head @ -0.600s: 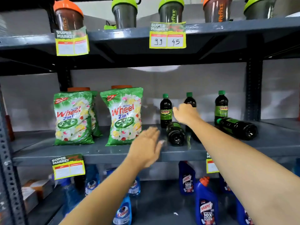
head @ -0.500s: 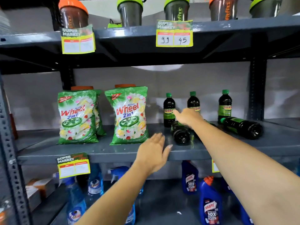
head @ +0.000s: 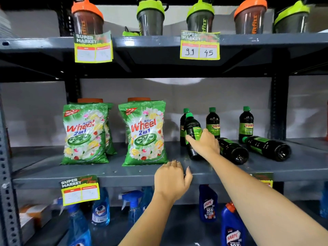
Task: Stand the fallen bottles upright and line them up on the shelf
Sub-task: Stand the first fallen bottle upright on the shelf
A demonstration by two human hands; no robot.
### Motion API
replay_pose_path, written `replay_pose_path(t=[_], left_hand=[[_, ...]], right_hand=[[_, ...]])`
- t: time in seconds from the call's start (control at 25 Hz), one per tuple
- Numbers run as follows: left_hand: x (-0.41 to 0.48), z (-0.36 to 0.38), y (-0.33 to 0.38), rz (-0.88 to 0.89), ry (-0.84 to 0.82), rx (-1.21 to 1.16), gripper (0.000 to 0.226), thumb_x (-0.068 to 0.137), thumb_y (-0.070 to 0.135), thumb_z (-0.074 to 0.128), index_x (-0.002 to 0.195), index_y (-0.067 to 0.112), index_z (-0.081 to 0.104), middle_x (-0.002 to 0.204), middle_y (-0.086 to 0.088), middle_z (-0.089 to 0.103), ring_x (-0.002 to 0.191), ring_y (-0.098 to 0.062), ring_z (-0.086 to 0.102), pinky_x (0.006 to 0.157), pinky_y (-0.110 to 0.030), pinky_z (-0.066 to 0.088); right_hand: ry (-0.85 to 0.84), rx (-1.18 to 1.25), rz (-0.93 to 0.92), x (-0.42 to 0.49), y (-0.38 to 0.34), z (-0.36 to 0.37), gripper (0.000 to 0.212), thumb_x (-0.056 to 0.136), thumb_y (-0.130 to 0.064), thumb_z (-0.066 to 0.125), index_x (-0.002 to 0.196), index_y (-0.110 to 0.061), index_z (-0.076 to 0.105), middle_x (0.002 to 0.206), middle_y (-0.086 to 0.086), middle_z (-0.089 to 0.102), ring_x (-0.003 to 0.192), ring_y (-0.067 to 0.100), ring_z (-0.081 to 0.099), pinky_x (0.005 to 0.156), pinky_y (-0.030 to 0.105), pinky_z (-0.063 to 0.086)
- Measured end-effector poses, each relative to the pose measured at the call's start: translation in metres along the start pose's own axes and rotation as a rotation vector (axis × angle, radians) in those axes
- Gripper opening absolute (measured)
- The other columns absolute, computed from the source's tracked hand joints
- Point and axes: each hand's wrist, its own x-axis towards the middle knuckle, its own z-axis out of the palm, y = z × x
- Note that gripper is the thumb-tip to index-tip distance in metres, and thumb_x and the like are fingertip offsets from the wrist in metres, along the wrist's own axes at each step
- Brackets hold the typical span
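On the grey middle shelf (head: pixel 110 173) are several dark bottles with green caps and labels. My right hand (head: pixel 204 144) grips one bottle (head: pixel 191 128) around its middle and holds it tilted, cap up and leaning left, base near the shelf. Behind it stands an upright bottle (head: pixel 182 137), mostly hidden. Two more stand upright, one at the middle (head: pixel 213 123) and one at the right (head: pixel 246 124). Two bottles lie on their sides, bases toward me: one (head: pixel 234 151) right of my hand, another (head: pixel 268 147) further right. My left hand (head: pixel 171 180) rests open on the shelf's front edge.
Two green Wheel detergent bags (head: pixel 85 134) (head: pixel 144 134) stand on the left of the same shelf. Shaker cups (head: pixel 150 18) line the shelf above, with price tags (head: pixel 200 45) on its edge. Blue spray bottles (head: pixel 101 208) and Harpic bottles (head: pixel 207 203) fill the shelf below.
My right hand has taken hold of the leftmost fallen bottle and tipped it up from lying flat to nearly upright. My left hand has come down onto the shelf edge.
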Motion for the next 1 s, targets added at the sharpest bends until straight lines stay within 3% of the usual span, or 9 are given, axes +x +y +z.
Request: replay_pose_path(t=[0.12,0.32,0.44,0.56,0.76,0.8,0.92,1.0], left_hand=[[-0.001,0.002,0.001,-0.019,-0.002,-0.006,0.046,0.088,0.041,0.033,0.065,0.012,0.060,0.063,-0.004,0.064,0.056,-0.023,0.060,0.049,-0.031,0.042],[-0.001,0.003,0.001,-0.026,0.029,-0.019,0.045,0.087,0.038,0.034,0.064,0.012,0.061,0.063,-0.005,0.065,0.057,-0.023,0.061,0.051,-0.030,0.044],[-0.002,0.003,0.001,-0.025,0.036,-0.009,0.046,0.087,0.038,0.033,0.064,0.011,0.062,0.064,-0.006,0.066,0.058,-0.024,0.062,0.052,-0.030,0.045],[-0.002,0.003,0.002,-0.023,0.044,-0.009,0.046,0.087,0.037,0.033,0.064,0.011,0.063,0.064,-0.006,0.066,0.059,-0.024,0.062,0.052,-0.030,0.045],[-0.001,0.003,0.001,-0.018,0.063,-0.008,0.044,0.087,0.036,0.034,0.063,0.011,0.062,0.062,-0.005,0.065,0.057,-0.023,0.061,0.051,-0.030,0.043],[-0.001,0.004,0.001,-0.016,0.069,-0.009,0.044,0.087,0.036,0.035,0.063,0.011,0.061,0.062,-0.004,0.065,0.057,-0.023,0.061,0.050,-0.030,0.043],[-0.002,0.004,0.001,-0.015,0.073,-0.020,0.043,0.087,0.036,0.035,0.063,0.012,0.061,0.062,-0.004,0.065,0.057,-0.023,0.061,0.051,-0.030,0.044],[-0.001,0.005,0.001,-0.012,0.084,-0.023,0.042,0.087,0.035,0.035,0.063,0.011,0.061,0.062,-0.005,0.065,0.057,-0.024,0.061,0.051,-0.030,0.043]], right_hand=[[0.094,0.107,-0.088,-0.009,0.008,0.014,0.064,0.076,-0.059,0.064,0.116,-0.014,0.045,0.111,0.009,0.062,0.097,0.036,0.063,0.071,0.037,0.044],[0.016,0.269,-0.063,-0.005,0.020,0.022,0.074,0.066,-0.055,0.075,0.119,-0.020,0.036,0.112,-0.001,0.055,0.096,0.025,0.058,0.077,0.040,0.049],[-0.132,0.565,0.047,-0.001,0.025,0.020,0.068,0.071,-0.034,0.075,0.127,-0.021,0.039,0.109,-0.006,0.055,0.101,0.017,0.056,0.084,0.035,0.046],[-0.273,0.629,0.113,0.002,0.031,0.020,0.051,0.074,-0.014,0.072,0.121,-0.016,0.050,0.106,0.000,0.063,0.103,0.020,0.059,0.081,0.031,0.043],[-0.204,0.596,0.088,0.002,0.034,0.022,0.081,0.065,-0.021,0.087,0.128,-0.015,0.037,0.114,-0.001,0.054,0.104,0.018,0.054,0.086,0.032,0.044],[-0.228,0.599,0.090,0.003,0.033,0.023,0.080,0.066,-0.020,0.085,0.130,-0.016,0.036,0.115,-0.001,0.055,0.105,0.018,0.054,0.086,0.033,0.044],[-0.299,0.600,0.128,0.004,0.032,0.022,0.047,0.072,-0.008,0.071,0.114,-0.014,0.052,0.103,0.002,0.063,0.102,0.022,0.059,0.079,0.031,0.044],[-0.279,0.579,0.118,0.003,0.035,0.024,0.044,0.069,-0.011,0.077,0.109,-0.014,0.057,0.101,0.003,0.065,0.101,0.023,0.061,0.081,0.033,0.049]])
